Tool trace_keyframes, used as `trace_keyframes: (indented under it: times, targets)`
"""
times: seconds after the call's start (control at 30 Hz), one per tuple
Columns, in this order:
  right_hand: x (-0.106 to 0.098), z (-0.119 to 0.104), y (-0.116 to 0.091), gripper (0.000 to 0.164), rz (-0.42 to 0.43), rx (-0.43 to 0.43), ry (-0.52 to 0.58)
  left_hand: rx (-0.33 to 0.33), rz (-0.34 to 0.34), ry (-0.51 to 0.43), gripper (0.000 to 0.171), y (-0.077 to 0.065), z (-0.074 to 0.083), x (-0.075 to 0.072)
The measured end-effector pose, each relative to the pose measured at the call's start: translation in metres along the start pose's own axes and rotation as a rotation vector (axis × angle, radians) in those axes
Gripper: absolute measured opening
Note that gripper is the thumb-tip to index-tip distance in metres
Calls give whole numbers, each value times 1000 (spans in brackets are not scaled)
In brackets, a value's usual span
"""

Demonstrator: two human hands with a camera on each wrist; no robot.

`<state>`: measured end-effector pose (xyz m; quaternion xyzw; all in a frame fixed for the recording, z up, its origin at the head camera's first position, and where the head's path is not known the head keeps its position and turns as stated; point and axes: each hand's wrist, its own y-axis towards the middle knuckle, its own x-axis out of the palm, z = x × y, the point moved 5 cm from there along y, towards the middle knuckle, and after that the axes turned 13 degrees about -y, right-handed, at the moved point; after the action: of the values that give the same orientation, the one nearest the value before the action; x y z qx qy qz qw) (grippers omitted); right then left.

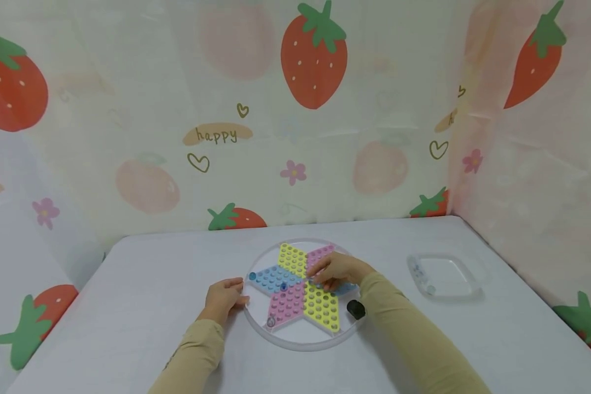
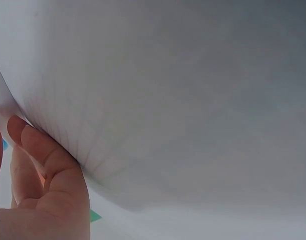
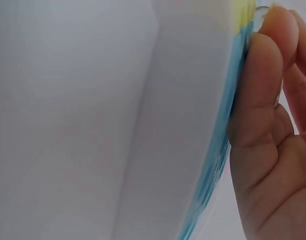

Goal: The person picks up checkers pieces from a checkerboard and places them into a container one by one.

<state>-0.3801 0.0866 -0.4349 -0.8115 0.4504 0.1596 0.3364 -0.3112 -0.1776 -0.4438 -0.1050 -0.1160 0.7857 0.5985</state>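
Observation:
A round white Chinese checkers board (image 1: 288,343) with a pink, yellow and blue star lies on the table. My left hand (image 1: 222,298) touches its left rim with relaxed fingers; in the left wrist view, the fingers (image 2: 48,150) bend loosely. Over the star's middle my right hand (image 1: 340,269) pinches a small clear marble (image 3: 262,9), mostly hidden by the fingertips in the right wrist view. One blue marble (image 1: 253,276) sits at the left blue tip, a darker blue marble (image 1: 283,287) near the centre, and a clear marble (image 1: 271,322) at the lower pink tip.
A clear plastic tray (image 1: 453,297) stands to the right, with several marbles (image 1: 417,271) at its left side. Beside the right sleeve is a black rounded object (image 1: 356,310) over the board. A strawberry-printed cloth (image 1: 325,180) hangs behind the white table (image 1: 152,273).

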Motion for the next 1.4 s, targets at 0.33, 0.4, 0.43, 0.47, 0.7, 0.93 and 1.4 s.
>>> trace_keyframes:
  times: [0.33, 0.4, 0.43, 0.47, 0.7, 0.93, 1.4]
  targets:
    - [2, -4, 0, 17, 36, 2, -119, -10, 6, 22, 51, 2, -1, 1]
    - [2, -4, 0, 17, 38, 6, -118, -11, 8, 27, 51, 2, -1, 1]
    - [2, -3, 0, 17, 41, 8, -118, -10, 8, 28, 51, 2, -1, 2]
    - [2, -2, 0, 17, 43, 11, -115, -10, 7, 28, 50, 3, -2, 2]
    - [1, 0, 0, 19, 41, 7, -64, -10, 9, 32, 51, 3, -3, 0]
    - [-5, 2, -5, 21, 21, 1, 21, 0, -5, 21, 53, 2, -1, 1]
    - [-28, 1, -32, 30, 45, -30, 112, -8, 12, 43, 52, 2, -3, 0]
